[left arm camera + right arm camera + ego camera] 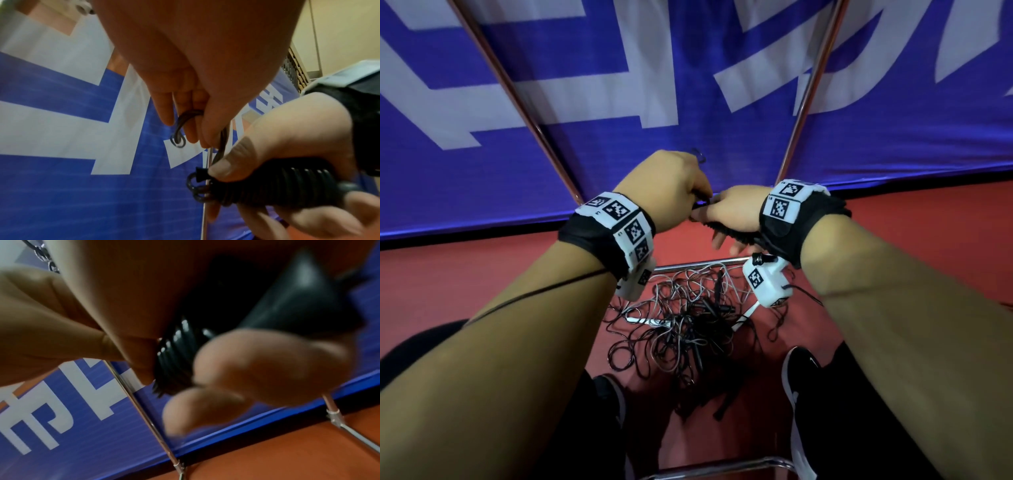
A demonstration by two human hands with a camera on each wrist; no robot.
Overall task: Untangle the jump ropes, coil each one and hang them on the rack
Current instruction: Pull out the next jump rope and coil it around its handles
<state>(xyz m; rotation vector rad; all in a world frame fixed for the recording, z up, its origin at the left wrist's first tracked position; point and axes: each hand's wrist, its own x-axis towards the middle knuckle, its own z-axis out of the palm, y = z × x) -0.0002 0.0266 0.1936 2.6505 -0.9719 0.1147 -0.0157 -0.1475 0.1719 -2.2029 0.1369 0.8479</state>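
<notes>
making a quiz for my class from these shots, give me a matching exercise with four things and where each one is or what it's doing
Things:
1. left hand
2. right hand
3. tangled pile of black and grey jump ropes
4. blue banner with white lettering

States:
A. lying on the red floor
B. standing behind the metal rack poles
C. gripping the black ribbed rope handle
D. pinching thin black cord loops

Pairs: 1-D, 2-C, 3-A, 4-B

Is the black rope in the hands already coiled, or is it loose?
Coiled: black rope sits in tight turns gripped by right hand; left hand pinches a short loop.
</notes>
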